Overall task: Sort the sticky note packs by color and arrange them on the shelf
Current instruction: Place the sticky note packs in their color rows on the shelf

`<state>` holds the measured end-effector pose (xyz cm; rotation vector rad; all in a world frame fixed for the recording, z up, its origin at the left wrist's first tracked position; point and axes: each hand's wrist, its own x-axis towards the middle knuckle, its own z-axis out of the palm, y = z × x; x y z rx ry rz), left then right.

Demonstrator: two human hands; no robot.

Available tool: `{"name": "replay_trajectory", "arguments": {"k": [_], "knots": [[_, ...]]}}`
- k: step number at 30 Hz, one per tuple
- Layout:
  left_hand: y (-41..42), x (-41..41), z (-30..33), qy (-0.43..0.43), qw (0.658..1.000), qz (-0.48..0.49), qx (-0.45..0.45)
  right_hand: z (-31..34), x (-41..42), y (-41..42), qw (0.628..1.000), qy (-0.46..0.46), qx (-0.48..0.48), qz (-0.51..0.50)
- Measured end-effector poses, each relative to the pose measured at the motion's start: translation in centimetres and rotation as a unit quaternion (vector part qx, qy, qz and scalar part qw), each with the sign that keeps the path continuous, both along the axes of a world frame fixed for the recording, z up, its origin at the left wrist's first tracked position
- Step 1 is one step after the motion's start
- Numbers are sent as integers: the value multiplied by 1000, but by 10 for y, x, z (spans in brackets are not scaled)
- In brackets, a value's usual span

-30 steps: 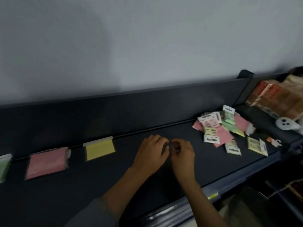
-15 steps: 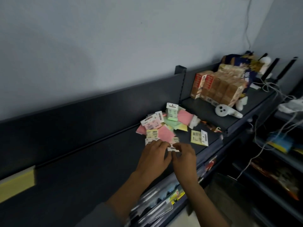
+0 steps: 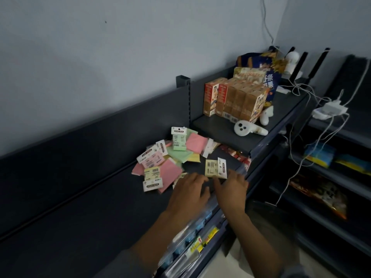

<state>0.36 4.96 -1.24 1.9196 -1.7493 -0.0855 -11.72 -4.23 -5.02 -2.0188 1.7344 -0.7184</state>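
The dark shelf (image 3: 84, 207) runs bare from the lower left of the frame to a heap of sticky note packs (image 3: 166, 159) at centre, pink, green and yellow mixed, near the upright divider (image 3: 183, 85). Both hands sit at the shelf's front edge: the left hand (image 3: 188, 195) flat with fingers spread, the right hand (image 3: 230, 189) touching a yellow pack (image 3: 215, 167), fingers loosely extended.
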Motion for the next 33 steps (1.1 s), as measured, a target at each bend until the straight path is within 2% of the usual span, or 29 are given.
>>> {"name": "replay_trajectory", "arguments": {"k": [3, 9, 14, 19, 22, 26, 31, 33], "knots": [[-17, 6, 5, -4, 1000, -13, 2, -2, 6, -11, 997, 59, 43, -21], [-62, 25, 25, -5, 1000, -14, -15, 0, 17, -43, 991, 91, 76, -62], [-85, 35, 9, -1, 1000, -23, -13, 5, 19, -63, 991, 79, 70, -82], [-101, 21, -12, 12, 999, -37, 25, 5, 11, -71, 995, 53, 72, -48], [-108, 15, -20, 10, 996, -74, 54, 5, 8, -75, 996, -10, 86, -34], [-116, 9, -19, 5, 993, -94, 65, 25, 2, -79, 982, -155, 109, -7], [-128, 8, -7, 58, 998, -33, -14, 61, 2, -82, 950, -300, 58, 71], [-129, 7, 6, 133, 990, -1, -52, 68, 1, -88, 941, -324, 51, 83]]}}
